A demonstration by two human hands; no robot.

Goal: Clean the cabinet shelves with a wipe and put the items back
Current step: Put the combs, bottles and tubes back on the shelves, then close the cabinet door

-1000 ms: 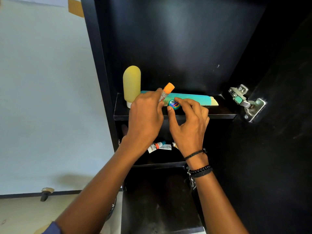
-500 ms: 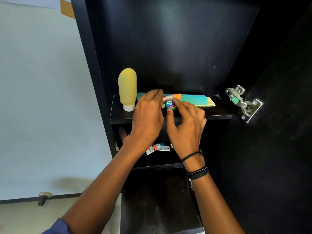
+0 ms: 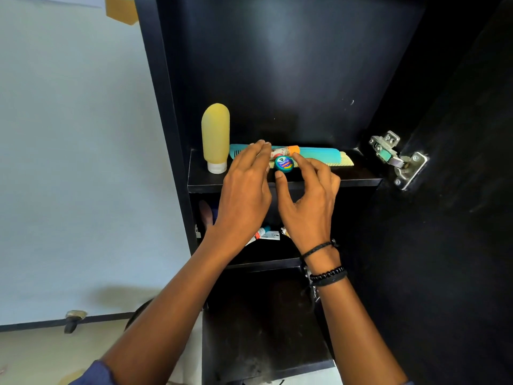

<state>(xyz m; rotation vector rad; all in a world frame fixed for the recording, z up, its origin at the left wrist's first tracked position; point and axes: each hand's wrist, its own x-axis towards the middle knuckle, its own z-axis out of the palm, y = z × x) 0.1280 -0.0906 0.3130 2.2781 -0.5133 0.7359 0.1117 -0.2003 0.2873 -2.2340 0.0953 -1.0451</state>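
Teal, rigid and light, the small round plastic balm jar (image 3: 284,163) sits at the upper black cabinet shelf (image 3: 358,179) front; your open right hand (image 3: 311,201) should pinch its rim, left hand (image 3: 244,190) open alongside.

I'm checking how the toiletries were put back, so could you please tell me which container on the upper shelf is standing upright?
The yellow bottle, standing cap-down at the shelf's left end. The orange-capped tube lies flat on the combs, and the small round tin sits low in front.
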